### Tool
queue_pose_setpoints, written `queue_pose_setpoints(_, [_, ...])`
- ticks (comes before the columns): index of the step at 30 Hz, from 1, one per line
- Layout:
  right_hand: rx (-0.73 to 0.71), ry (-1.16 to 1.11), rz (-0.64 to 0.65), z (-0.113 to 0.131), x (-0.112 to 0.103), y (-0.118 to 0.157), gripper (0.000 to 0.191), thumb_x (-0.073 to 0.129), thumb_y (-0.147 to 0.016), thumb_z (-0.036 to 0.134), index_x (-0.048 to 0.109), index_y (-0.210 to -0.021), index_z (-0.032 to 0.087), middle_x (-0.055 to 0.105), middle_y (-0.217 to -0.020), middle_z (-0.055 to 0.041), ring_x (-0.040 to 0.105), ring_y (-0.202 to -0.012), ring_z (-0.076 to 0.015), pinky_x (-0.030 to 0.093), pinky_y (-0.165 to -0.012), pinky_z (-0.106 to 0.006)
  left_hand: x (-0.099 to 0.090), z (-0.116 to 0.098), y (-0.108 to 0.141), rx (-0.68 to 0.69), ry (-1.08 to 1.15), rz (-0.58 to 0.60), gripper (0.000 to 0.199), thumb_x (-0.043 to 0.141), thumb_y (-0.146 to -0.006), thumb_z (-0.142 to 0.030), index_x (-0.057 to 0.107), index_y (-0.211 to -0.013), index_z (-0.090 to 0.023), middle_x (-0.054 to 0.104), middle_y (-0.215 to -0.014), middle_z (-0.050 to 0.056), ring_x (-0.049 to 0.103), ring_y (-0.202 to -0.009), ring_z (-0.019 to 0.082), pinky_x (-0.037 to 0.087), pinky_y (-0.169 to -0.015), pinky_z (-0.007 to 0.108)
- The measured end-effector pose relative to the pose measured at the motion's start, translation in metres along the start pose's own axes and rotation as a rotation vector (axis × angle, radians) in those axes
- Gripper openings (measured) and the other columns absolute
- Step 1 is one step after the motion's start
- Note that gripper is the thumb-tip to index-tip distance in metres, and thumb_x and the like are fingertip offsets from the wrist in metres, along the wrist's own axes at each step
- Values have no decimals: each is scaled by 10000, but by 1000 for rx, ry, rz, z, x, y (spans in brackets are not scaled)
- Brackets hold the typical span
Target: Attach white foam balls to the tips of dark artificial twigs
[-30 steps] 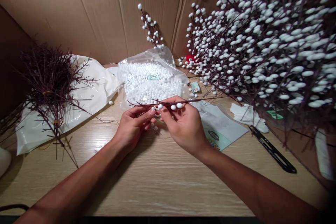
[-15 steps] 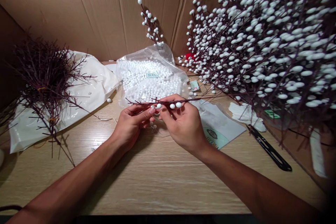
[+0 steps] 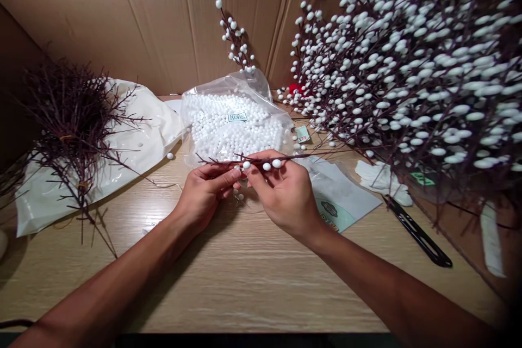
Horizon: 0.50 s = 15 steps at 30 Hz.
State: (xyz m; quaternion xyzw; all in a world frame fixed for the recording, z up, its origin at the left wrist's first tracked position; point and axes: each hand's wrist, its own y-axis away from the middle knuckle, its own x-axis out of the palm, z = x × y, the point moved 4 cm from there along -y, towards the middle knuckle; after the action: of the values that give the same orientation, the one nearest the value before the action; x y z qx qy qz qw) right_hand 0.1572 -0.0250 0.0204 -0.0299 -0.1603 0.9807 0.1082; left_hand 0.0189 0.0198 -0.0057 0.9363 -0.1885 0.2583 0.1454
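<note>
A thin dark brown artificial twig [image 3: 299, 156] lies level across both hands, with a few white berries [image 3: 266, 166] on it. My left hand [image 3: 204, 186] is closed around the twig's left part, thumb and index finger pinched close to a white berry. My right hand [image 3: 282, 191] grips the twig farther right, its thumb against a berry between the two hands. The other fingers curl below and are partly hidden. Right behind the hands sits a clear plastic bag [image 3: 240, 131] full of white berries.
Bare brown twigs [image 3: 69, 114] lie on a white plastic bag [image 3: 142, 119] at left. A big mass of berry-covered branches [image 3: 408, 65] fills the right. A black-handled cutter [image 3: 420, 234], white cloth [image 3: 383, 178] and printed sheet [image 3: 346, 196] lie nearby. Cardboard [image 3: 150, 22] stands behind.
Hardly anything differs. Both hands keep their hold on the twig, and the whole scene is shifted by only a few pixels.
</note>
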Motion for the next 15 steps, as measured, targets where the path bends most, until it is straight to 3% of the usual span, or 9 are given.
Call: queue_pose_setpoints(15, [6, -35, -67, 6, 4, 3, 132, 744, -870, 283, 697, -943, 182, 761, -830, -53, 748, -711, -168, 659, -649, -272, 2, 0, 3, -38, 17, -2, 177, 925, -691, -197, 813, -770, -85, 735, -767, 84, 613, -622, 71, 365, -524, 175])
